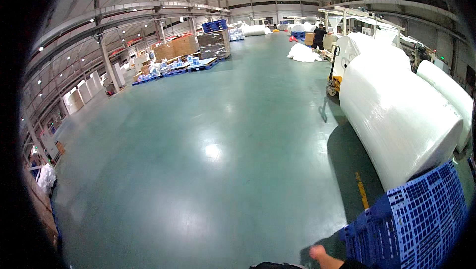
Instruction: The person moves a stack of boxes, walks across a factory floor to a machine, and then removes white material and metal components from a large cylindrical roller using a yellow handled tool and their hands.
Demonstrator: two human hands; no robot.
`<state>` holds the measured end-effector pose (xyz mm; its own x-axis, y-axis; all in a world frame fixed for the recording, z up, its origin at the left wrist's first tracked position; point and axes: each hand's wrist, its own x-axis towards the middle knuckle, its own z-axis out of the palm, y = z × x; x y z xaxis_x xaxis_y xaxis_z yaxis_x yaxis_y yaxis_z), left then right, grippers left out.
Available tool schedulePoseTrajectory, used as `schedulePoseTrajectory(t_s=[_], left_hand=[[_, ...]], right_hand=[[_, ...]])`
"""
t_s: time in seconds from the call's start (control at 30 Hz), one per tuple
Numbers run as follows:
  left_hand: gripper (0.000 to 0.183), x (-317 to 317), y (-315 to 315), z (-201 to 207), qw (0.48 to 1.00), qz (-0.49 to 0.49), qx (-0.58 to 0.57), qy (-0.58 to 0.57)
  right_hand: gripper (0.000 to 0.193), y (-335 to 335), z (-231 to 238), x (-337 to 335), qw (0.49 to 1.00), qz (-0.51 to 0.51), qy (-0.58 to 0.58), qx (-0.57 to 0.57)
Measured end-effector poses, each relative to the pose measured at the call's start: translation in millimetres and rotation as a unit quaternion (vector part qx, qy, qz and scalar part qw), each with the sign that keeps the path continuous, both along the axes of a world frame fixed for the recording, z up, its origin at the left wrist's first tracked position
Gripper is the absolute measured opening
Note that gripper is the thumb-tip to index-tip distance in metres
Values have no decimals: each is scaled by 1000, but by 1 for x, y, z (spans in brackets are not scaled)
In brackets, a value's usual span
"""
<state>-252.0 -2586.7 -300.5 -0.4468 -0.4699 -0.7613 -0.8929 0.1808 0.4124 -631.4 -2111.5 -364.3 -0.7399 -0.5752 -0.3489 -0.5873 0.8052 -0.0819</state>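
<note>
My right hand [318, 252] shows at the lower edge, right of the middle, with a dark sleeve [351, 264] behind it. It looks small, rounded and blurred, so the fingers cannot be made out. No object shows in it. Nearest to it, on the right, are blue plastic pallets [421, 219] with open grid faces, and a gap of floor seems to lie between. A bit of dark clothing [277, 265] pokes in at the bottom. My left hand is out of view.
Large white wrapped rolls [396, 115] lie along the right, beyond the pallets. A yellow pallet jack [334, 83] stands past them. A person in dark clothes [320, 36] is near a white heap [303, 53]. Loaded pallets [203, 64] line the far left of the green floor [213, 120].
</note>
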Motion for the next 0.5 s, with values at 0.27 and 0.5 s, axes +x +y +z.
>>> schedulePoseTrajectory(t_s=[0.27, 0.5], left_hand=[[44, -413, -267, 72, 955, 26, -105, 277], [43, -601, -279, 35, 957, -81, -97, 259]], right_hand=[[22, -8, 38, -44, 873, -334, -353, 39], [22, -153, 4, -320, 939, -87, -315, 105]])
